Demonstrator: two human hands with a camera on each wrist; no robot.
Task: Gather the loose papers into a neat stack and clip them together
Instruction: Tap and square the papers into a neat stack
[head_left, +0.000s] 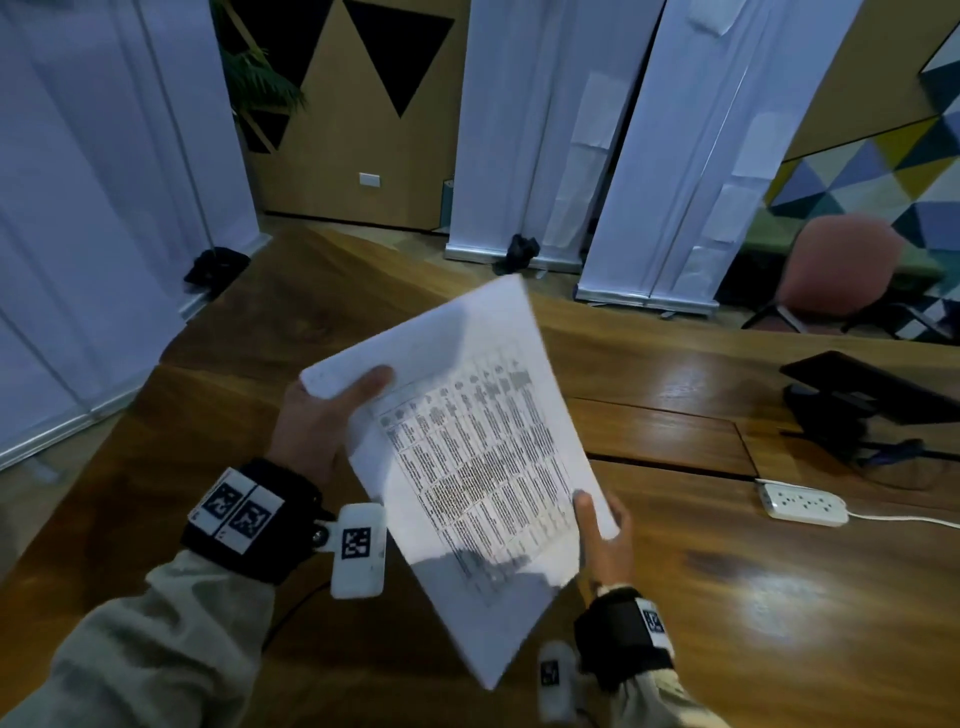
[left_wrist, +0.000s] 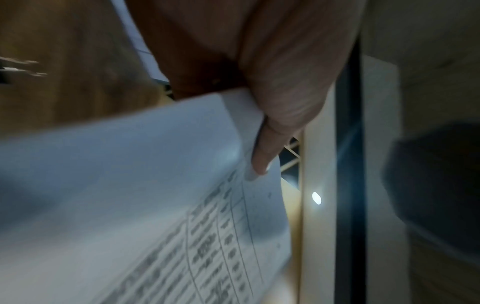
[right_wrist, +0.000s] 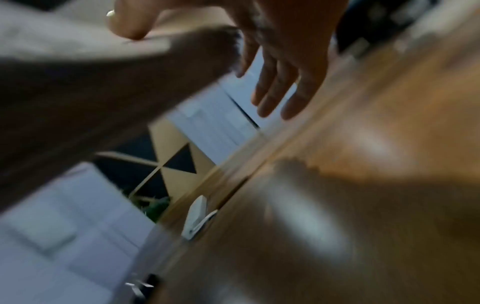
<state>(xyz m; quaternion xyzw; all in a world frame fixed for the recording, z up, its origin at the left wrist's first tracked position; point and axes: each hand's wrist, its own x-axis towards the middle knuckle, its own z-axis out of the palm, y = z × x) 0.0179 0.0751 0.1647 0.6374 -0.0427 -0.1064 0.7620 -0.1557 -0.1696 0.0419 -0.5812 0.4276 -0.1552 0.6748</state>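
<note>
A stack of white papers (head_left: 467, 431) with a printed table on the top sheet is held tilted above the wooden table (head_left: 779, 597). My left hand (head_left: 322, 415) grips its upper left corner, thumb (left_wrist: 262, 162) on top of the papers (left_wrist: 130, 195) and fingers hidden beneath. My right hand (head_left: 608, 540) holds the lower right edge. Its thumb (right_wrist: 127, 26) presses on top of the blurred papers (right_wrist: 78, 82), and its fingers (right_wrist: 275, 88) stretch out underneath.
A white power strip (head_left: 802, 503) with its cord lies on the table to the right, and a black device (head_left: 862, 405) stands behind it. White roll-up banners (head_left: 540, 130) and a pink chair (head_left: 841, 265) stand beyond the table's far edge.
</note>
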